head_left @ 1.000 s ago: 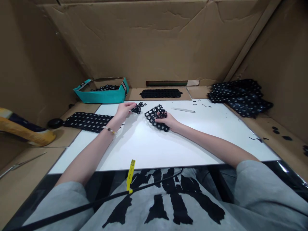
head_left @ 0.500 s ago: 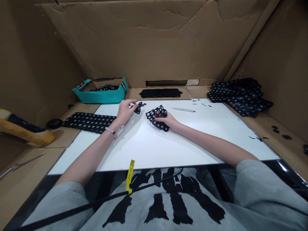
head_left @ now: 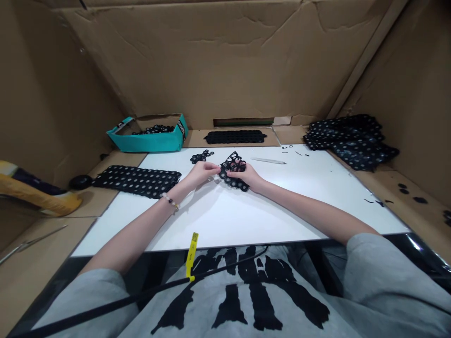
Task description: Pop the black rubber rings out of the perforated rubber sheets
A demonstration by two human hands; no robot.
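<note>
The right hand (head_left: 246,176) pinches a black perforated sheet (head_left: 233,164), the left hand (head_left: 200,172) gripping its edge, near the worktop's (head_left: 225,216) far edge.

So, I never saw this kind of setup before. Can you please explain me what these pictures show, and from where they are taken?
These pictures come from one camera worn on a person's head, looking forward and down. The left hand and right hand both hold a perforated black sheet above a white board. Near the left hand lies a small cluster of black rings. Farther back stands a teal cardboard box, and at the right lies a pile of similar sheets.
</note>
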